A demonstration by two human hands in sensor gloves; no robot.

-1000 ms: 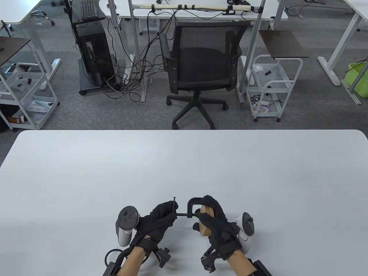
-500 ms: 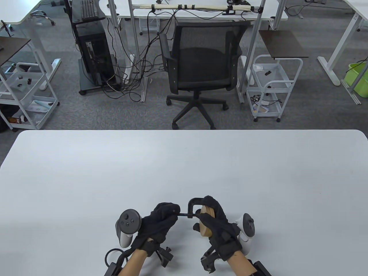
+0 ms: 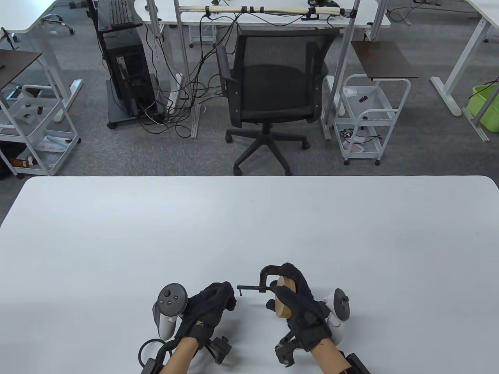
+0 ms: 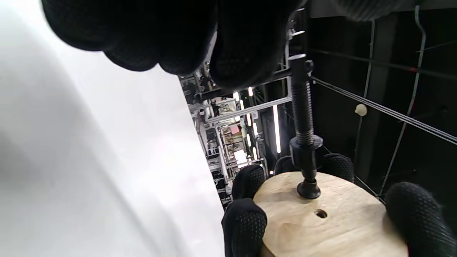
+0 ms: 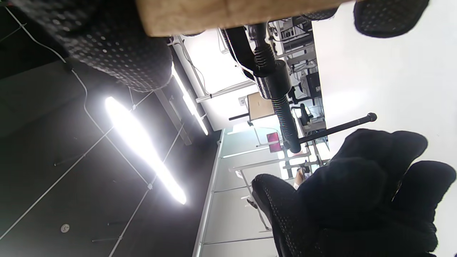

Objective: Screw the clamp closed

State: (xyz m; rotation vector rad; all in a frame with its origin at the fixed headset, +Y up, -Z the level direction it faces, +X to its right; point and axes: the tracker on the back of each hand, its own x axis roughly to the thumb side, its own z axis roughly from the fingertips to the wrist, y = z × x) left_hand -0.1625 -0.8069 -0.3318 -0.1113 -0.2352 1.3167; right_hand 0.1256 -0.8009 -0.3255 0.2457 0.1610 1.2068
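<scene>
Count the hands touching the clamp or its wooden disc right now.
1: the right hand grips the wooden disc in the clamp. The left hand is off the screw handle.

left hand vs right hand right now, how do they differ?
The right hand grips the wooden disc with the clamp on it; the left hand holds nothing. The right hand's fingers wrap the disc's rim, whereas the left hand is loosely curled, apart from the screw's crossbar handle. Both wear black gloves with trackers on their backs, above the table.

Clamp screw on wooden disc; left hand apart.
</scene>
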